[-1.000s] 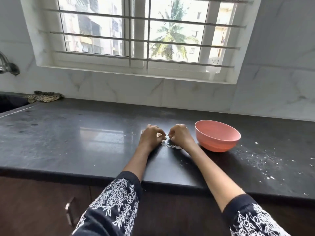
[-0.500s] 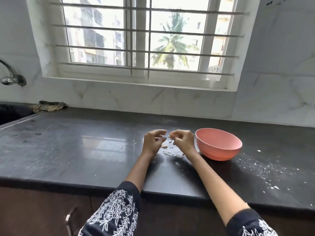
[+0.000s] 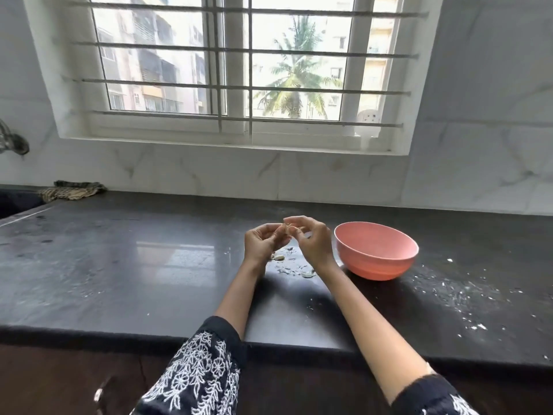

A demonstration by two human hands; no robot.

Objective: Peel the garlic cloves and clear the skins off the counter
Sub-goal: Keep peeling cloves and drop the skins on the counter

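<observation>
**Hands lifted off the counter, a clove pinched between them**

Since a second ago both hands have come up from the counter (image 3: 125, 265), where they had been pressed knuckle to knuckle over the skins, and now meet in the air above that spot. Between the fingertips sits a small pale garlic clove (image 3: 289, 228), mostly hidden; it seems to carry a papery, yellowish skin, but it is too small to say which way its long axis runs. The left hand (image 3: 263, 242) is cupped palm-up with its fingers curled in, thumb and forefinger closed on the clove. The right hand (image 3: 312, 241) arches over from the other side, fingertips pinched on the same piece, the remaining fingers loosely bent.

Directly beneath, on the dark stone, lies a scatter of loose skins (image 3: 288, 269), with a whitish clove (image 3: 279, 257) just beside the left wrist and another pale piece (image 3: 308, 274) near the right wrist. A pink bowl (image 3: 375, 253) stands upright just right of the right hand. Further right, white flecks (image 3: 457, 295) speckle the surface. A striped cloth (image 3: 71, 190) lies at the far left against the wall.
</observation>
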